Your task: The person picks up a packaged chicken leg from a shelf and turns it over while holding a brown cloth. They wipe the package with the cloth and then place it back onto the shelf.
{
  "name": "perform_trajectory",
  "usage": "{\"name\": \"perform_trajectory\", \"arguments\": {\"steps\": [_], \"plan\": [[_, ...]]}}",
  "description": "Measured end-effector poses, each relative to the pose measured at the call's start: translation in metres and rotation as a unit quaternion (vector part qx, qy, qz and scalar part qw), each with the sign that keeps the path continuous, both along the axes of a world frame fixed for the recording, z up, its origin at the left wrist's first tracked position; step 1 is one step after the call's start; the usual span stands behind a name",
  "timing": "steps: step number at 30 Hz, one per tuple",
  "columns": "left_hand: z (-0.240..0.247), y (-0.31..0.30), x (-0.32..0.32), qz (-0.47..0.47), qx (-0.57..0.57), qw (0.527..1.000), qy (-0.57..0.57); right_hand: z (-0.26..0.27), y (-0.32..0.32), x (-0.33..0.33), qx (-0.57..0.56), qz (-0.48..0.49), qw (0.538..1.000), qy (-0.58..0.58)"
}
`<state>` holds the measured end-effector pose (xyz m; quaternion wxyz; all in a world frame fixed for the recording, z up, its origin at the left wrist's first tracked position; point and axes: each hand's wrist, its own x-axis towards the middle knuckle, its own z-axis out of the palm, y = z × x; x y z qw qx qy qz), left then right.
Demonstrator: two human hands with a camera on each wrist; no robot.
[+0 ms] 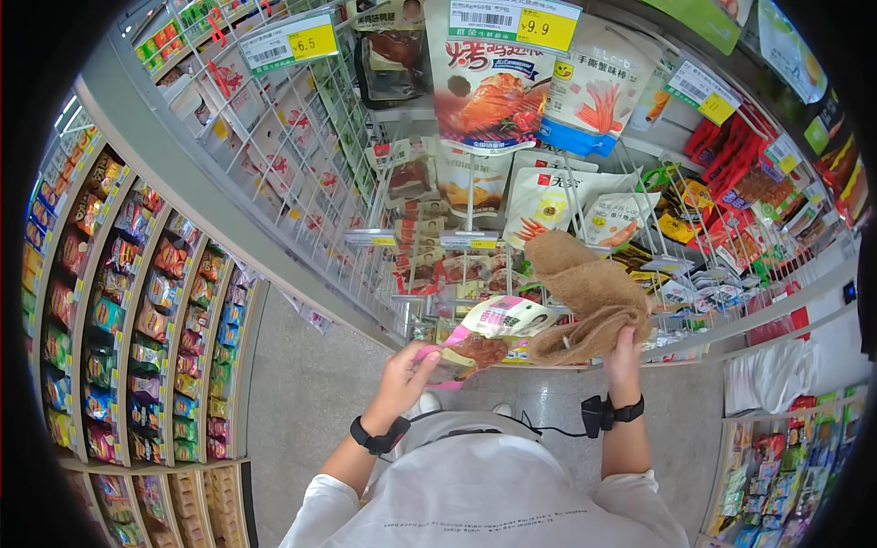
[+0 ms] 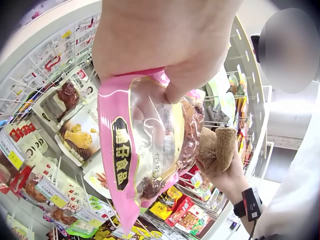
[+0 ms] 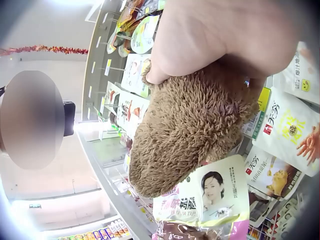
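Observation:
My left hand pinches a pink-edged packet of brown meat by its end, thumb on top. Through its clear side in the left wrist view, the meat in the packet shows dark and glossy. A fluffy brown cloth, folded over on itself, is gripped by my right hand, and its loose end sticks up toward the shelf. In the right wrist view the cloth overlaps the packet's printed face. The fingers behind the cloth are hidden.
In front is a wire rack with hanging meat snack bags and price tags. Red and yellow packets fill its right side. Shelves of chip bags stand at left beyond the grey floor. More packets are at lower right.

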<state>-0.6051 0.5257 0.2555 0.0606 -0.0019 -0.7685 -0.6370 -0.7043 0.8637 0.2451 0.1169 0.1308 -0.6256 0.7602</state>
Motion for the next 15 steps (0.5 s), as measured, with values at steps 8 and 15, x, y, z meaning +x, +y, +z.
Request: {"name": "perform_trajectory", "arguments": {"steps": [8,15], "plan": [[0.0,0.001,0.0,-0.008,-0.049,0.999,0.02,0.048,-0.047,0.012,0.141,0.149,0.977,0.052],[0.002,0.002,0.001,-0.028,-0.069,0.997,0.019,0.028,-0.04,0.005,0.113,0.047,0.992,-0.022]]}}
